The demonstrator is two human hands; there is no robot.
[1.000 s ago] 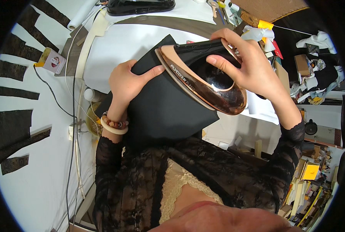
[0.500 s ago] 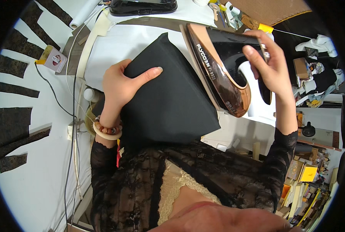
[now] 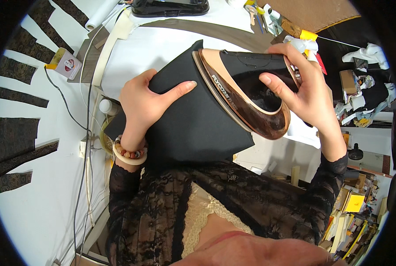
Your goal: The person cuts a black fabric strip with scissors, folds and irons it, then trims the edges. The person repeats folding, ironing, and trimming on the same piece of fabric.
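1. The left hand (image 3: 142, 102) is at the left of the middle. It is gripping the black board (image 3: 184, 128). The thumb lies flat on the front, and the other fingers go behind the edge, so most of them are hidden.
2. The black board is in the middle of the frame, tilted, with one corner pointing up. Its low end is near the person's black lace top (image 3: 158, 208).
3. The right hand (image 3: 304, 86) is at the right of the middle. It is closed around the handle of the iron (image 3: 251, 95), with the thumb on the side that shows.
4. The iron is just right of the middle, turned on its side. It is shiny brown and black with a pinkish band. Its flat bottom faces the black board, right at the board's right side. I cannot tell how hard it presses.
5. A string of beads (image 3: 132, 154) and a pale bangle (image 3: 128, 162) go around the left wrist.
6. Behind the board is a white table (image 3: 131, 55). A black case (image 3: 171, 8) sits at the top of the frame.
7. Dark patterned cloth pieces (image 3: 12, 135) are on the white wall (image 3: 34, 217) at the left.
8. A yellow sheet (image 3: 354, 203) is at the lower right, among lots of clutter.
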